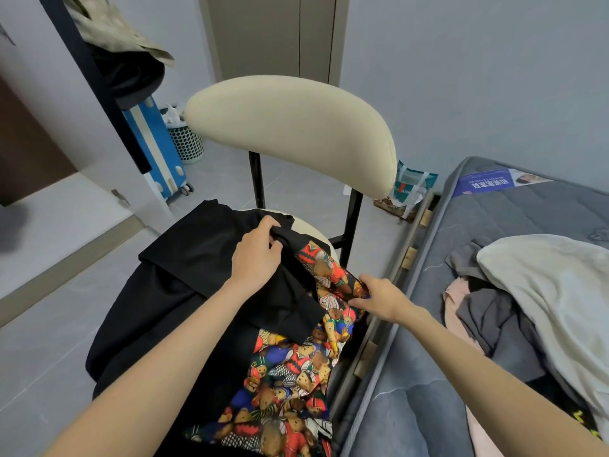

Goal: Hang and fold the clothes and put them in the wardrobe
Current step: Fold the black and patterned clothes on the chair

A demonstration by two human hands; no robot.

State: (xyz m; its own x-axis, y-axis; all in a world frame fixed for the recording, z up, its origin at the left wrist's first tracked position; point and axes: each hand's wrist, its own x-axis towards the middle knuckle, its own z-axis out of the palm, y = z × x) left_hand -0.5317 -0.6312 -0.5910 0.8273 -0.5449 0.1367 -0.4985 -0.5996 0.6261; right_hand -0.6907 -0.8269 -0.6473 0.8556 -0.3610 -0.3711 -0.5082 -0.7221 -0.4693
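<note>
A fold of the black garment [184, 291] is gripped by the left hand [257, 255], with the fingers curled round the cloth. The edge of the bear-print cloth [296, 374] is pinched by the right hand [379, 296], at 4 o'clock from the left hand.

The black garment is spread over the seat of the chair [290, 133] and hangs down at 8 o'clock. The bear-print cloth lies partly under a black flap and runs down to 6 o'clock. It is covered with little teddy bears in red, blue and yellow. Whether the two cloths are one piece cannot be told.

The cream back of the chair is seen at 12 o'clock from the hands. At 3 o'clock a grey bed [534, 212] is found, just beside the chair. A heap of clothes [487, 321] in pink and grey is piled on it, with a pale blanket [553, 285] over part of the heap. At 10 o'clock a blue suitcase [155, 143] is stood by the wall, and a round basket [189, 145] with holes is set just beside it. A green and white bag [413, 186] is seen on the floor [43, 324] at 1 o'clock. Tall brown doors [263, 34] are seen far back at 12 o'clock.
</note>
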